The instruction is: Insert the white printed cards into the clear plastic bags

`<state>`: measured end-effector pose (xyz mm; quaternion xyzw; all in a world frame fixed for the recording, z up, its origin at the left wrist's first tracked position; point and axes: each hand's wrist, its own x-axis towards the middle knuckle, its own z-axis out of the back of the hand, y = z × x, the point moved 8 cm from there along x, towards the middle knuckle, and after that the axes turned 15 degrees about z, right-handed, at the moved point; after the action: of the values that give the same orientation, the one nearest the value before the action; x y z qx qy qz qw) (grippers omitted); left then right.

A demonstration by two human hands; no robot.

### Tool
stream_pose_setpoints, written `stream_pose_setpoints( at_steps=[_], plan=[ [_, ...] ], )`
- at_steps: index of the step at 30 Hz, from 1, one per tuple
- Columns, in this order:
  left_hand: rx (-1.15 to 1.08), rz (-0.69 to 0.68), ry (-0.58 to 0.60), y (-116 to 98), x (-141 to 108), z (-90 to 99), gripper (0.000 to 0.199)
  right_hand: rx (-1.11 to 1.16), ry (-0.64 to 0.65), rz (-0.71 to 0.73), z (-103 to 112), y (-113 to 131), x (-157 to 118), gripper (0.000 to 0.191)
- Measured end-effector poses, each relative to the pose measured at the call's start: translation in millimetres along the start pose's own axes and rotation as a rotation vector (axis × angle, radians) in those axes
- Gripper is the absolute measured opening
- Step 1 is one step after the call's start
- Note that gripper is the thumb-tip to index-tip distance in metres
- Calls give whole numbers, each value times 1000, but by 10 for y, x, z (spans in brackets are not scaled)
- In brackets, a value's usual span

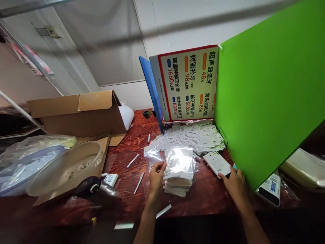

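One white card stack (217, 163) fills my right grip (235, 183); beside clear bags (179, 161), my left grip's (156, 176) closure I cannot tell.

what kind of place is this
Probably a small packing workshop: stacked clear plastic sleeves by the left hand, a heap of printed cards and an open cardboard box share a red wood-grain table.

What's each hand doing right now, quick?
Left hand: fingers curled at the edge of the clear bags; grip can't be told.
Right hand: closed on the white packet's near end.
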<state>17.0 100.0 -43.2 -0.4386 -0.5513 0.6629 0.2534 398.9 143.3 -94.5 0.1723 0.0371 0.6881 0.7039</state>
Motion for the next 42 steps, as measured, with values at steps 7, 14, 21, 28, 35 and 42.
stream_pose_setpoints(
  at_steps=[7,14,21,28,35,42],
  plan=[
    [-211,85,151,12,-284,-68,37,9,20,7,36,32,24,57],
    [-377,315,287,213,-508,-378,37,-2,122,25,79,36,139,37],
    [-403,240,211,154,-445,-491,40,51,146,27,191,32,201,29],
    [-459,319,389,9,-436,-810,43,206,-18,-112,201,-51,90,34],
    [-368,372,255,170,-522,-773,50,709,-253,-262,253,-240,-98,33],
    [-404,401,89,198,-681,-514,51,1251,-124,-220,359,-78,-827,61]
  ],
)
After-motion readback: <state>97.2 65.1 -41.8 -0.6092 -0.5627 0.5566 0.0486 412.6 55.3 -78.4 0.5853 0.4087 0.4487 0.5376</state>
